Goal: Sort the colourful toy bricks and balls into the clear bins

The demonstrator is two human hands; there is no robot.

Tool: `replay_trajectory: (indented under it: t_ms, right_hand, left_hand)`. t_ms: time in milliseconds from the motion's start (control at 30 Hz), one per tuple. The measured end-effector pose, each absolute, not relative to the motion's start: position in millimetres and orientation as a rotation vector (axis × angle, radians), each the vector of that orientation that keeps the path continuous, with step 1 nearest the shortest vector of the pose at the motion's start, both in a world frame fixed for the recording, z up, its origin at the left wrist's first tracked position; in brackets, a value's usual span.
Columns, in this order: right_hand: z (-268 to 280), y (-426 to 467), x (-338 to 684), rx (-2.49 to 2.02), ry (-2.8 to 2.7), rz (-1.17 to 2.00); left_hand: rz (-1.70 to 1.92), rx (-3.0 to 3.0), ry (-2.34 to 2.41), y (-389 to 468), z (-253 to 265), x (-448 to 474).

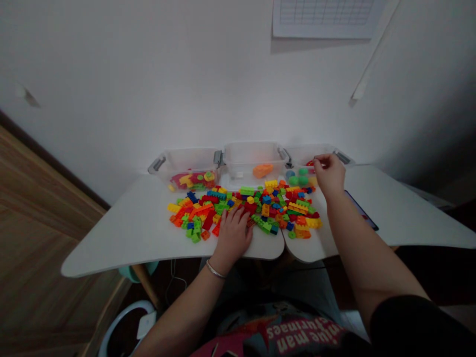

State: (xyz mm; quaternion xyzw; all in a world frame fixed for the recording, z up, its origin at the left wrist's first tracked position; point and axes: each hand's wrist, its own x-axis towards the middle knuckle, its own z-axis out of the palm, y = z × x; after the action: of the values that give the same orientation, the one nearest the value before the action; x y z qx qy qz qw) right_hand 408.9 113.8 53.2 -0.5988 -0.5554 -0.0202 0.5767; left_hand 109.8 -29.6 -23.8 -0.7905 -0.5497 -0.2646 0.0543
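A wide pile of toy building bricks (208,208) in red, green, yellow, orange and blue covers the middle of the table. My left hand (234,230) lies palm down on the pile's near edge, its fingers spread over the bricks. Over the front of the right clear plastic box (323,148), my right hand (330,174) is closed in a pinch. A small red piece (310,162) shows at its fingertips; whether it is held or lies behind them, I cannot tell. Green balls (303,179) and a blue one (290,174) are in that box.
The left clear box (193,156) contains red, yellow and green pieces. An orange piece (263,171) is in the middle box (253,148). Beside my right forearm lies a phone (362,210). Two white tabletops (130,223) meet at a seam, with the wall (186,89) behind.
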Motion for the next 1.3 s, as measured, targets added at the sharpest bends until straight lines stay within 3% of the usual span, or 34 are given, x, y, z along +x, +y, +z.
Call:
replay_trajectory:
  t_ms: [600,933,1300]
  right_hand:
    - [59.0,145.2,413.6,-1.922,-1.628,0.024]
    - [51.0,64.7,382.0,-1.226,-2.013,-0.227]
    - [-7.0,22.0,363.4,-1.183,-2.364,-0.163]
  left_hand:
    - [-0.798,-2.413,-1.665,-29.0,-23.7,110.0]
    - [-0.802,-2.408,-1.675,-29.5,-25.4,110.1]
    - [-0.785,-2.41,-1.677,-31.8,-23.2,110.9]
